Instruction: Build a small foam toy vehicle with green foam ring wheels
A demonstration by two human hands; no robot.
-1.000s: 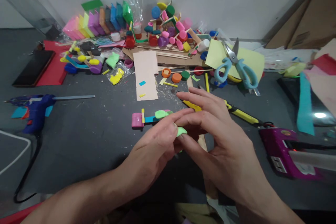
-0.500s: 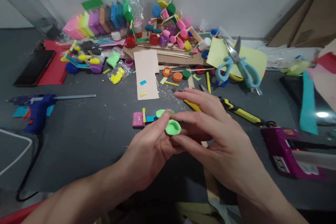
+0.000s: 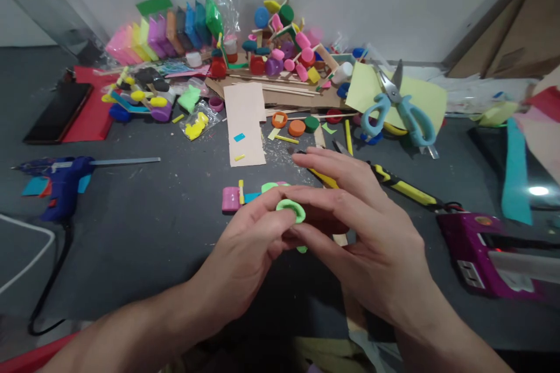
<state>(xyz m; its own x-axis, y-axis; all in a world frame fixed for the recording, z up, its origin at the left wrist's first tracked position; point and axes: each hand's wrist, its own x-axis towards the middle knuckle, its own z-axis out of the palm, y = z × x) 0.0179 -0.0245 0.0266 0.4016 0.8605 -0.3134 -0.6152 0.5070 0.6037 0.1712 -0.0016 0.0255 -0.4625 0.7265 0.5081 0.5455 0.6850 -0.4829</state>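
Observation:
A small cup-shaped piece of light green modelling clay [image 3: 298, 210] is held between both hands above the table. My left hand [image 3: 258, 233] is closed on it, with the thumb pressed into its hollow. The thumb and index finger of my right hand [image 3: 359, 221] grip its right side, while the other fingers stretch outward. Just behind the hands lies a small build with a purple cap [image 3: 230, 199], a yellow stick [image 3: 241, 191] and a blue strip [image 3: 252, 197]; its right part is partly hidden. A bit of green clay [image 3: 301, 249] shows below my fingers.
To the left lie a blue glue gun [image 3: 65, 180] and a phone [image 3: 59, 111]. Scissors [image 3: 396, 99], a yellow-black cutter [image 3: 406, 189] and a purple device [image 3: 485, 250] stand right. Clay packs [image 3: 175, 29] and colourful clay models [image 3: 284, 49] line the back.
My left thumb has moved from the clay cup's far left side into its hollow. The cup's rim has become narrower and more tilted. A green bit now shows beneath the fingers.

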